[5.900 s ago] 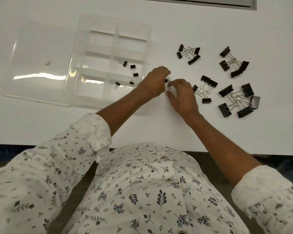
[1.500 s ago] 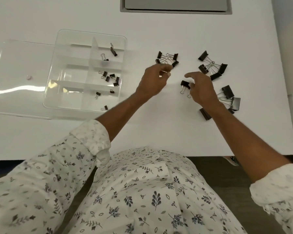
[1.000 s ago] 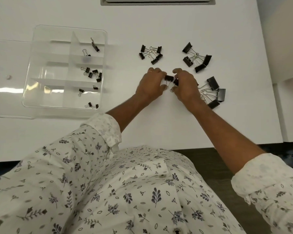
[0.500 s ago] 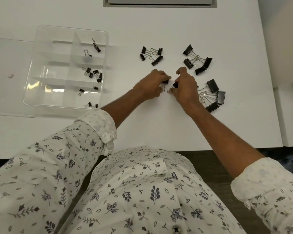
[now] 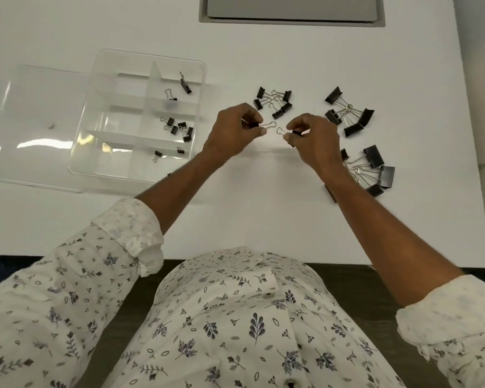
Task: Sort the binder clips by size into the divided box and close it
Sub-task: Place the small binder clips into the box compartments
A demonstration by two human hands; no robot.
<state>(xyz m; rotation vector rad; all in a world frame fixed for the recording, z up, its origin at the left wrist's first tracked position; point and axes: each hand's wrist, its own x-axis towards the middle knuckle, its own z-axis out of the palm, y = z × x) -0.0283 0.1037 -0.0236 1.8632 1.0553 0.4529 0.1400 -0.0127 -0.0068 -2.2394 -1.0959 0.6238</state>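
the left hand (image 5: 235, 131) pinches a small binder clip (image 5: 256, 125) by its black body, wire loop pointing right, and the right hand (image 5: 311, 141) pinches a second clip (image 5: 296, 133) the same way, loop pointing left. the two loops nearly meet just above the surface (image 5: 263, 205), probably so the person can compare their sizes before dropping them in. the divided box (image 5: 80, 141) lies well to the left, its clear lid (image 5: 37, 107) folded flat beside it, with a few clips already lying in its right-hand compartments. three unsorted heaps wait on the surface: a small-clip heap (image 5: 275, 103) just beyond the hands, a medium heap (image 5: 347, 113) further right, and a large-clip heap (image 5: 373, 169) partly hidden behind the right wrist. all the heaps lie on the side away from the box, so none stands in the way of a carry to it. a grey recessed panel (image 5: 291, 8) sits at the far edge.
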